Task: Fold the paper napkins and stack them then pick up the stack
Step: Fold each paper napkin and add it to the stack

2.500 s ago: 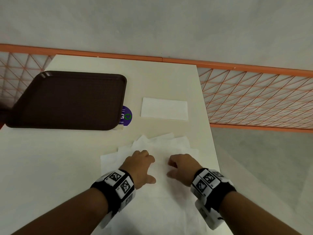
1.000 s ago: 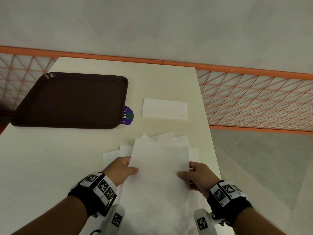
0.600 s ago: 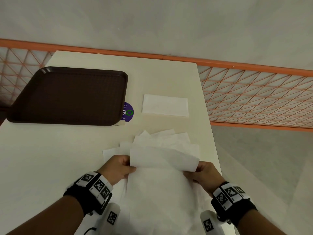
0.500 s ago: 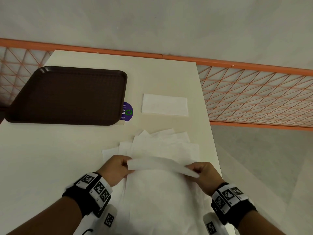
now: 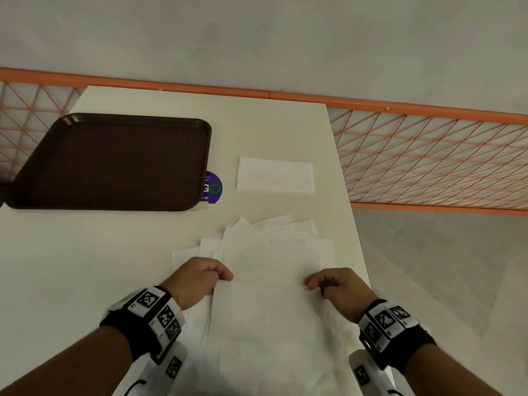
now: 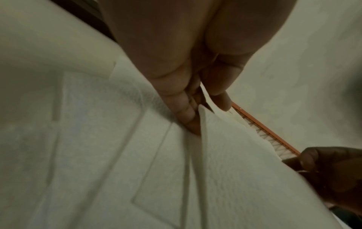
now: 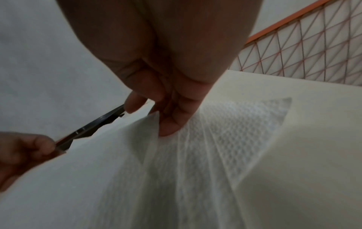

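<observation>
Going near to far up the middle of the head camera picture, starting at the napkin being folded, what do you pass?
Napkin being folded, pinched at its corners by left hand and right hand → loose unfolded napkins → folded napkin → bare table → orange railing → grey floor.

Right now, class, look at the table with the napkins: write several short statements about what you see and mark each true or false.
1. Both the left hand and the right hand pinch the top napkin. True.
2. The tray holds a folded napkin. False: the folded napkin lies on the table, right of the tray.
3. The purple sticker is partly under the tray. True.
4. The pile lies on the floor. False: it lies on the table.
</observation>
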Tool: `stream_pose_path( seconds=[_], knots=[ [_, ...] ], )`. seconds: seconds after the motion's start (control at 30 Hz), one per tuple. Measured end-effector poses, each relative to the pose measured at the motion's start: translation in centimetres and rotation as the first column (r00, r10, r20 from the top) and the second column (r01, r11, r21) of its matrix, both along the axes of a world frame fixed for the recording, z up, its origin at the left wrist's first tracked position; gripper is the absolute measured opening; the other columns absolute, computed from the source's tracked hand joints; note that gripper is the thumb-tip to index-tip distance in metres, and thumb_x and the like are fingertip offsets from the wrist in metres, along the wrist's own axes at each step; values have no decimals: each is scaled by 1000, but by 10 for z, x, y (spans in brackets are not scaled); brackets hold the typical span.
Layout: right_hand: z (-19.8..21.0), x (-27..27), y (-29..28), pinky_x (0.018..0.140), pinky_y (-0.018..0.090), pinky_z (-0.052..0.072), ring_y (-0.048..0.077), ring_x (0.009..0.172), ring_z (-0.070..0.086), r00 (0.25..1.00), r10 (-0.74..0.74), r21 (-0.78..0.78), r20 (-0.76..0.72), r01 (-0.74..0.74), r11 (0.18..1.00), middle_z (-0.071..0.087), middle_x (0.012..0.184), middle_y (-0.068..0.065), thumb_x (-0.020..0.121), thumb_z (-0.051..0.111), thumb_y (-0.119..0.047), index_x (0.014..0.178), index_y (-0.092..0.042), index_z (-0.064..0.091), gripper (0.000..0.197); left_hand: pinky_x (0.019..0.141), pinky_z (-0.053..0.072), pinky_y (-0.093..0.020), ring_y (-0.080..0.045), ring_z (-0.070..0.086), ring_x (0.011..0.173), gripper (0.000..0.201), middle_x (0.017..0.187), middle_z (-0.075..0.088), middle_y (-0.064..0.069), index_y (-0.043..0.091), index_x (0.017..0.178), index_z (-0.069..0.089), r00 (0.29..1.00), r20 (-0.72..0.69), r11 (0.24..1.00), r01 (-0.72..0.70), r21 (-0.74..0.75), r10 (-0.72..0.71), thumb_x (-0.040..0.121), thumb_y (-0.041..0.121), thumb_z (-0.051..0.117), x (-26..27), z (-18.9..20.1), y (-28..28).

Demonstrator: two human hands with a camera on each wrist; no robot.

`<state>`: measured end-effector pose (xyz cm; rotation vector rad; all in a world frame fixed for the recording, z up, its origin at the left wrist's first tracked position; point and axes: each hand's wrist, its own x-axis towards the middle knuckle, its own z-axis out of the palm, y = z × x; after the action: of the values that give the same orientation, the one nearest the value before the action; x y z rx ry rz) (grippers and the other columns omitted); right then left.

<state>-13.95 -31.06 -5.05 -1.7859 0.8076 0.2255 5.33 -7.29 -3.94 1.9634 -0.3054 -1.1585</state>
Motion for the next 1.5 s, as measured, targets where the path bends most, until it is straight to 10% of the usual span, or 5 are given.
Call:
stream_pose_path(
  seconds=[0.17,0.6,0.93,1.27,1.5],
  knots=[
    [9,7,3,69,31,50,24,89,64,991,-132,168,2,130,977,73,93,9,79,54,-2,89,-11,69,20,82,54,-36,-25,65,91,20,98,70,-13,3,94,69,975,-158,987,-162,-13,158,92,9,49,-1,10,-6],
    [16,15,10,64,1,36,-8,74,52,921,322,-307,-217,-378,873,59,85,-18,83,70,-21,104,-22,69,21,71,44,-7,-6,61,84,23,94,65,6,20,105,67,856,290,901,378,214,-428,82,20,72,-6,6,-16],
    [19,39,3,83,22,44,15,101,57,949,195,-461,-247,-292,838,62,116,-2,90,59,-21,120,-22,62,31,98,43,-31,-18,53,114,30,123,58,2,20,122,59,672,586,890,308,336,-453,94,30,53,5,9,-46],
    [-4,21,55,117,49,-13,20,143,-24,761,506,-590,-405,-641,491,-29,148,-6,94,-9,-50,151,-16,-13,67,117,-2,-44,-19,-10,148,77,159,-14,3,17,153,-1,375,542,658,473,586,-752,88,56,-15,-59,-22,-44],
    [-24,-6,30,107,55,10,23,135,43,770,404,-637,-494,-637,434,44,148,3,100,19,-52,141,-14,43,61,105,23,-48,-23,38,133,63,144,47,-5,12,136,45,347,531,634,447,631,-773,100,51,11,-44,-39,-20]
  ],
)
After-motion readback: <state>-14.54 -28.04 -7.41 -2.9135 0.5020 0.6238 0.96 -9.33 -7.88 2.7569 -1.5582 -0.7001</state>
